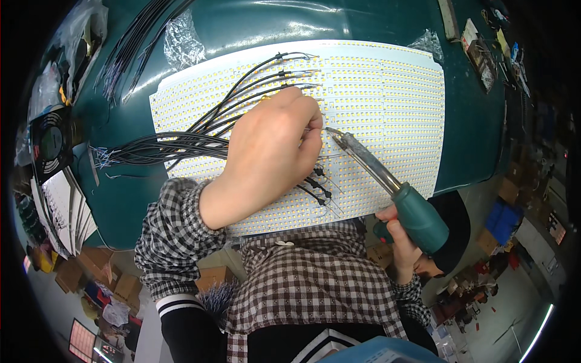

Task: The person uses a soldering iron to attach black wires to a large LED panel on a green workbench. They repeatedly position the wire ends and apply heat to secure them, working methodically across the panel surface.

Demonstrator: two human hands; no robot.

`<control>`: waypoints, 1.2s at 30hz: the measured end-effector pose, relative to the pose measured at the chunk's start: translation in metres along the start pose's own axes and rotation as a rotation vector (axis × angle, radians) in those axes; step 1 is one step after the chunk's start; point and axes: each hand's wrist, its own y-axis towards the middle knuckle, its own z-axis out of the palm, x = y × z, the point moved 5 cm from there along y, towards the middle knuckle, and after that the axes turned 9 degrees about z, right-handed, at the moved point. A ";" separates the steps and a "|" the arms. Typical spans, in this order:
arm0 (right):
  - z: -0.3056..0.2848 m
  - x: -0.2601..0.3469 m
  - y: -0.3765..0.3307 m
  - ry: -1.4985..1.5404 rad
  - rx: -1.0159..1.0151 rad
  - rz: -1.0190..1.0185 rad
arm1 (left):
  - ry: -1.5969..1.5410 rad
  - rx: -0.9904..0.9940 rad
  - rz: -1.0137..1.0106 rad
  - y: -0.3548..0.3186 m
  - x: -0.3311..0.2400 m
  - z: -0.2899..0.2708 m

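Note:
A white sheet of LED boards, dotted with rows of small yellow LEDs, lies in front of me. Black cables run over its left part, their thin stripped ends fanned along the middle seam. My left hand rests over these cables, thumb and forefinger pinched on a cable end at the seam; the fingers partly hide that end. In my right hand is a soldering iron with a green pistol-like handle. Its metal tip points at the board just right of my left fingertips.
The board lies on a green table surface. More black cables lie at the far left, beside crumpled clear plastic. A black fan and a stack of white sheets sit at the left edge. Tools lie far right.

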 end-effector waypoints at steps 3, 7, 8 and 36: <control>0.000 -0.001 0.000 -0.078 0.046 -0.018 | 0.000 -0.003 -0.002 0.000 0.000 0.000; 0.000 0.000 -0.001 -0.147 0.066 -0.031 | 0.005 -0.003 -0.012 0.000 -0.001 -0.001; 0.000 0.000 -0.002 -0.143 0.057 -0.024 | 0.004 -0.002 -0.011 0.000 -0.001 -0.001; -0.002 0.002 0.011 0.397 -0.034 -0.087 | 0.251 0.145 0.095 -0.029 -0.033 -0.042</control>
